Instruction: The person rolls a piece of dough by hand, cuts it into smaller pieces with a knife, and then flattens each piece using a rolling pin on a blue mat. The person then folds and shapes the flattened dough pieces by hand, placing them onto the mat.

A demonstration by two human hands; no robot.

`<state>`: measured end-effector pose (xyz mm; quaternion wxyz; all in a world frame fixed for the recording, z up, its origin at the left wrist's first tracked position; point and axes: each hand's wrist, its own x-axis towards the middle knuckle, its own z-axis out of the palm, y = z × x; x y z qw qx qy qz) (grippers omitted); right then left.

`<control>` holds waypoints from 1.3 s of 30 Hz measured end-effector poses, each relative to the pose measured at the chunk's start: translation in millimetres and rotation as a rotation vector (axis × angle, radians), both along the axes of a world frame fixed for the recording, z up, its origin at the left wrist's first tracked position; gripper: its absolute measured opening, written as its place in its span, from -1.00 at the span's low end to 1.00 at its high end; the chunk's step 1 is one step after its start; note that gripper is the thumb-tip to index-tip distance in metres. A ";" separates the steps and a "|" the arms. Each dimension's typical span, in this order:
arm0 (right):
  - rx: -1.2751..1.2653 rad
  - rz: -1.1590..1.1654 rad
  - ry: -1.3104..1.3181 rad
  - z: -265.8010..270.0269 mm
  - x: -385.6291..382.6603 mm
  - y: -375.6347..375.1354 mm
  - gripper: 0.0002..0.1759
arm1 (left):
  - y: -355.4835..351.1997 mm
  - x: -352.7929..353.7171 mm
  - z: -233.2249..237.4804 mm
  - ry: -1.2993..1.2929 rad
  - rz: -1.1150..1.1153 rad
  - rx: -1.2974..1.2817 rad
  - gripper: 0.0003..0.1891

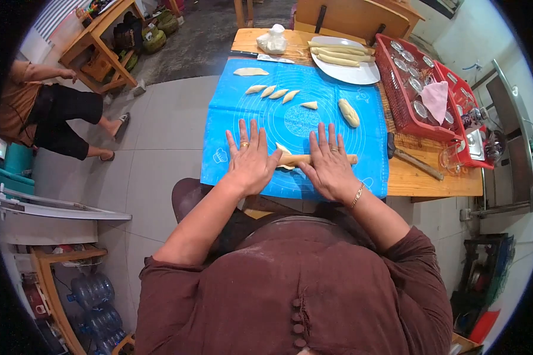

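- Head view looks down on a wooden table point(432, 180) with a big blue rubber baking mat point(219, 118) spread over it.
- On the near part of the mat, the left hand point(251, 161) and the right hand point(328, 164) both lie flat and wide open, with fingers spread.
- Both palms press down on a thin pale wooden rolling pin point(292, 159). Neither hand grips it.
- A small flat piece of pale dough point(283, 148) lies under the pin, between the two hands.
- To roll well, it seems best to push with both palms the same. That way the dough gets even and the pin does not slide to one side.
- A row of small pale dough wedges point(272, 92) sits farther up the mat, well apart from the hands.
- The hands hide most of the pin and dough, so how thin the dough is cannot be told.
- Things at the right edge of the picture bend away and are hard to make out.
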<state>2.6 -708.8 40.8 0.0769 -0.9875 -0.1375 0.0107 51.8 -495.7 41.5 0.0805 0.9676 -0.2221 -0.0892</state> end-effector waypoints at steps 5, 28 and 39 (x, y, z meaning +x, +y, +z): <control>0.011 -0.029 -0.078 -7.1 22.2 -0.7 -0.17 | -6.0 22.2 -1.7 0.014 0.046 -0.034 -0.22; 0.078 0.043 -0.116 -8.3 -10.4 -5.0 -0.06 | 12.5 -16.9 -14.3 -0.186 -0.142 -0.132 -0.20; 0.137 0.109 -0.205 -14.8 -20.1 -11.7 -0.25 | -0.3 6.2 10.6 -0.049 -0.243 -0.455 -0.58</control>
